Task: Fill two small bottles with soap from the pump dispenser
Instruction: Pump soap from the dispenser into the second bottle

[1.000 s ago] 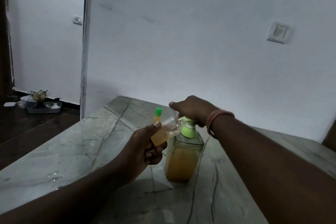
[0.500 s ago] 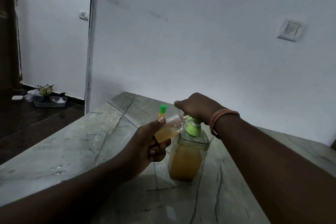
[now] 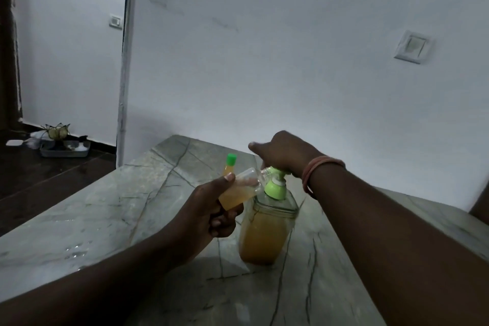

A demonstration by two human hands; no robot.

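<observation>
Step in hand: filling of second bottle; small bottle [image 3: 239, 192] gripped tilted in left hand [image 3: 211, 209], mouth at nozzle of pump dispenser [image 3: 267, 222], about half full; right hand [image 3: 280, 153] pressed on pump head, fingers hidden; capped bottle [image 3: 229, 164] just beyond, on marble counter [image 3: 105, 206]; next, likely: more strokes, mouth kept under nozzle.

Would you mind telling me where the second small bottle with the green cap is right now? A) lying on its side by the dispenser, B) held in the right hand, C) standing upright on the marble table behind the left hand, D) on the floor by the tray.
C: the small green-capped bottle stands upright on the grey marble table, behind the left hand.
</observation>
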